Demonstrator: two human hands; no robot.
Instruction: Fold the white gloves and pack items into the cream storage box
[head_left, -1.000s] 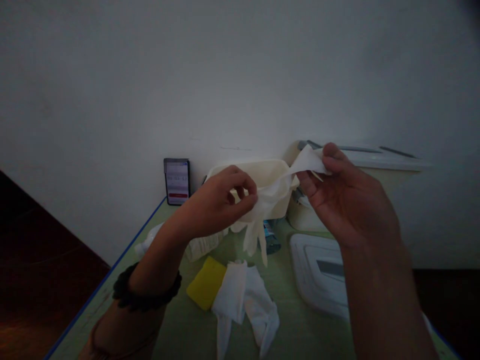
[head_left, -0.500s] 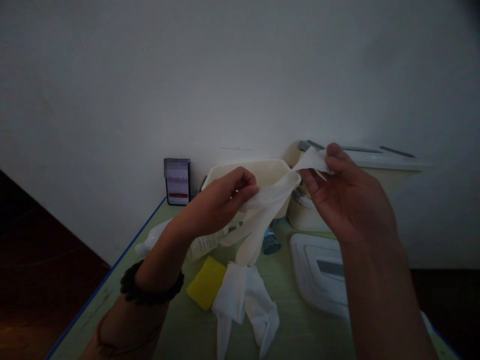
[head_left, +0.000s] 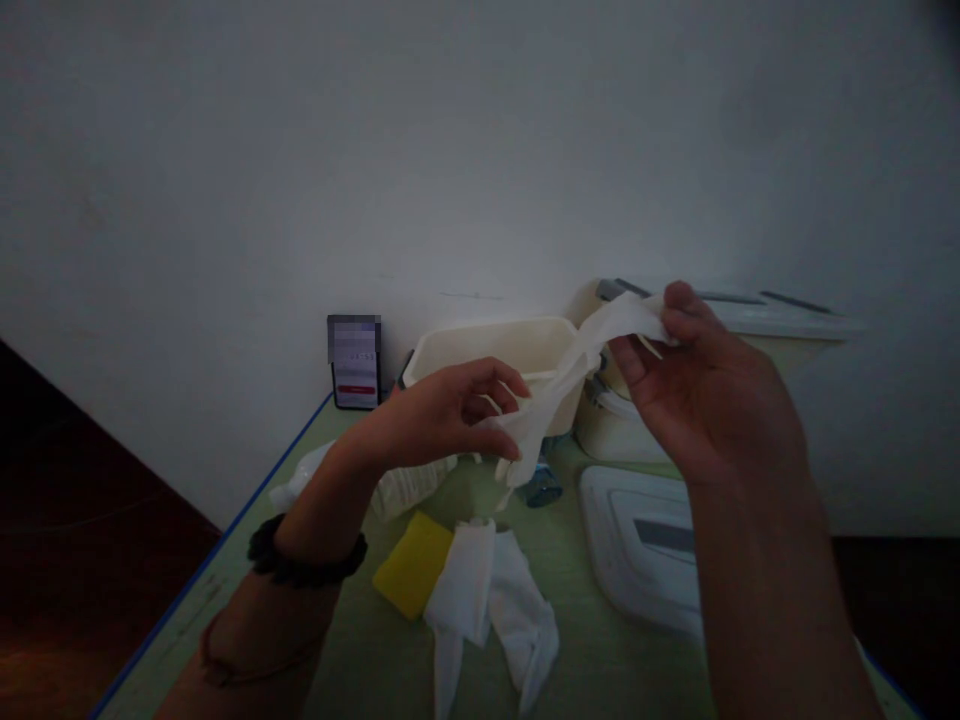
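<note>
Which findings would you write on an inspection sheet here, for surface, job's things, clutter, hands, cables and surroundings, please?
Surface: green tabletop, blue edge.
Job's things: thin white glove, extended between the hands.
Clutter: yellow pad, white fabric pieces, lying white bottle, flat container lid, open cream container, upright phone.
Hands: right hand pinches the glove's upper end; left hand at its lower part, thumb and fingers apart.
Cables: nothing seen.
Surroundings: pale wall behind; dark floor at left.

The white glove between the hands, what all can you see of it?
The white glove looks thin and slightly translucent, perhaps rubbery. It slants in a narrow strip above the green table, partly before the cream tub. The right hand pinches its upper end; the left hand, half open, touches it lower down.
</note>
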